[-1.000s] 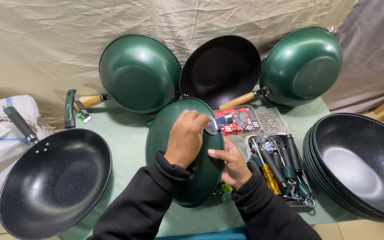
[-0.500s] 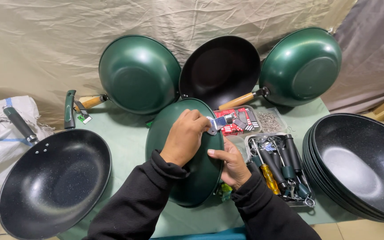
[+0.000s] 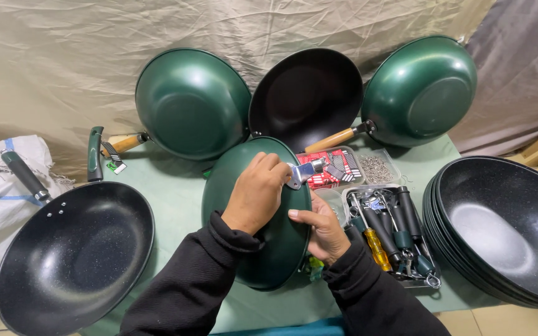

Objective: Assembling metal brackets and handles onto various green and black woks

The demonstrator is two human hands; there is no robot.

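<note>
Left hand closed, pinching shiny metal bracket at rim of green wok. Right hand clasps wok's edge at 3 o'clock. Wok upside down, smooth enamel, mid-bench. Tool tray just right.

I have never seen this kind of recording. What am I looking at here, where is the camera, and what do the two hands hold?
No machine is here: a person's two bare hands work on a green-covered table. The one picture comes from a camera on the person's head, looking down. The left hand presses a small silver metal bracket onto the rim of an upturned dark green metal wok. The right hand steadies that wok's edge. Around it lie a black non-stick wok, a stack of black woks, and a clear plastic tray of screwdrivers.
</note>
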